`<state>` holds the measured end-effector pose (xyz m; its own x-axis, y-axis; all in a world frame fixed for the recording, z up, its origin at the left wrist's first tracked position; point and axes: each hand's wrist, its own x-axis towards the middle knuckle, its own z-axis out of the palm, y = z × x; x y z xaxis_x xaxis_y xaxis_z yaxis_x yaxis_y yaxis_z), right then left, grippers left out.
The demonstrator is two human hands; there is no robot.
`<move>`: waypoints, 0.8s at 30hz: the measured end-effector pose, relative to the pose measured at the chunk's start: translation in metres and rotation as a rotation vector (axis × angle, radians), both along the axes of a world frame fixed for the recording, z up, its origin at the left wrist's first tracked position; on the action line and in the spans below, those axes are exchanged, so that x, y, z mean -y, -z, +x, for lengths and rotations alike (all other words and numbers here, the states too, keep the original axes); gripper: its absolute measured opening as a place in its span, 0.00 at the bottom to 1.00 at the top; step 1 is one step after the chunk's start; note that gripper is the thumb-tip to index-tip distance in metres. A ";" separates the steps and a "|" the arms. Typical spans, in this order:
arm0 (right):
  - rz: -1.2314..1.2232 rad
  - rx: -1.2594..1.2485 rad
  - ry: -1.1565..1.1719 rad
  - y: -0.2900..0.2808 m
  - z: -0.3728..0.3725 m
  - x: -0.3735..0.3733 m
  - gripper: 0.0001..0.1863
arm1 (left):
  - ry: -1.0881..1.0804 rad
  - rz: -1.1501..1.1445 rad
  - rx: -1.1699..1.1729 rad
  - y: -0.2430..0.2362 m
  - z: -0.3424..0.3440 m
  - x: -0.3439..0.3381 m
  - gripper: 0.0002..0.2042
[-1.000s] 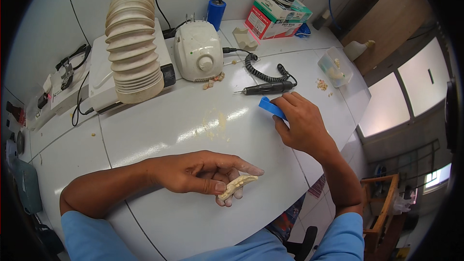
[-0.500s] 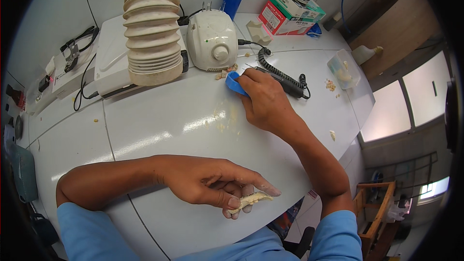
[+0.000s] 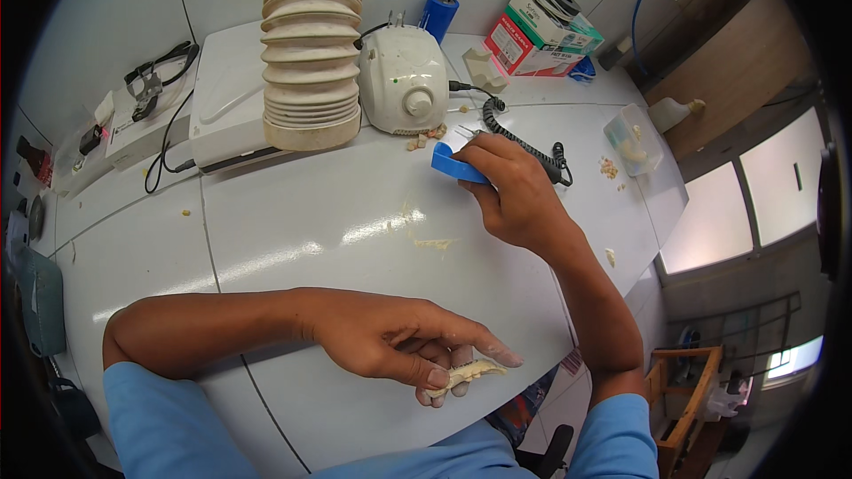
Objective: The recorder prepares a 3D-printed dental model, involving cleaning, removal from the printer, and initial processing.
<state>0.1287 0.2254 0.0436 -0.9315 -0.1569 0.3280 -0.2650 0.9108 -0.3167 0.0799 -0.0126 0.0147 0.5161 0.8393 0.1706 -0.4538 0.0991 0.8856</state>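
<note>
My left hand (image 3: 417, 341), its fingertips dusty white, grips a small cream arch-shaped piece with tooth-like bumps (image 3: 475, 371) over the near part of the white tiled table (image 3: 373, 266). My right hand (image 3: 506, 186) is closed on a blue plastic curved piece (image 3: 448, 160) farther up the table. Partly hidden behind that hand lies a black handpiece (image 3: 551, 165), with a coiled cord (image 3: 510, 131) running to a white control box (image 3: 404, 80) with a dial. Crumbs (image 3: 422, 137) lie at the box's foot, and pale powdery marks are on the tiles left of my right hand.
A ribbed hose (image 3: 311, 53) on a white unit stands at back left. Stacked boxes (image 3: 532, 44) with a spool and a blue cylinder (image 3: 437, 16) are at the back. A clear container (image 3: 632, 137) and cream bits (image 3: 610, 256) are on the right; a wooden frame (image 3: 688, 408) is beyond the table.
My right hand moved the blue piece left and away from me, then slightly back toward the right and nearer. My left hand shifted slightly right and nearer, still holding the cream piece.
</note>
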 end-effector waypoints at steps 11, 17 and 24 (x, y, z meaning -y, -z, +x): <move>0.059 -0.025 -0.058 0.019 -0.023 0.030 0.18 | 0.013 0.005 -0.042 0.002 -0.001 -0.003 0.29; 0.005 0.138 -0.234 0.003 0.021 0.044 0.18 | 0.004 0.046 -0.082 0.004 -0.002 0.001 0.29; -0.149 0.002 -0.145 -0.009 -0.003 0.032 0.15 | 0.057 0.007 -0.028 0.006 0.005 0.000 0.29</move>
